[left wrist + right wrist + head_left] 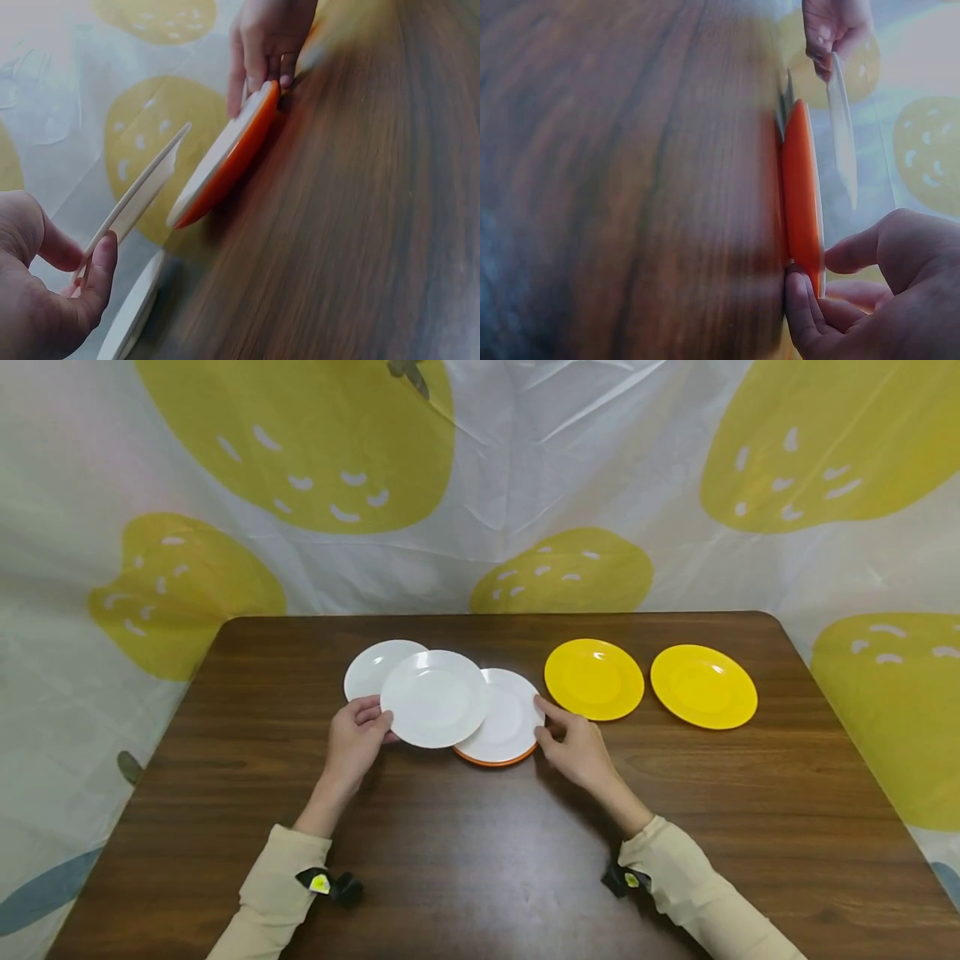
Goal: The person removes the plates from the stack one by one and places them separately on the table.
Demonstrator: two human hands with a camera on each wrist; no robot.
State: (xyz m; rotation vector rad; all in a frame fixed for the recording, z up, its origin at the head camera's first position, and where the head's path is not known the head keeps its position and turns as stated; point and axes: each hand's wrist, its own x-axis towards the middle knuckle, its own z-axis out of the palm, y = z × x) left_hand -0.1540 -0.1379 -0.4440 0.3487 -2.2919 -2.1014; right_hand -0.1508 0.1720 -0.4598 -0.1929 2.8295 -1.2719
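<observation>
Here, a white plate point(435, 697) is pinched by the left hand point(356, 739), clear of the worktop point(480, 852); between the hands, an orange plate point(800, 187) under a second white plate point(512, 717) is gripped by the right hand point(573, 747), both best kept steady, rims unknocked

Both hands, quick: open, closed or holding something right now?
Left hand: closed, holding the raised white plate by its edge.
Right hand: closed, pinching the edge of the orange-and-white plate stack.
</observation>
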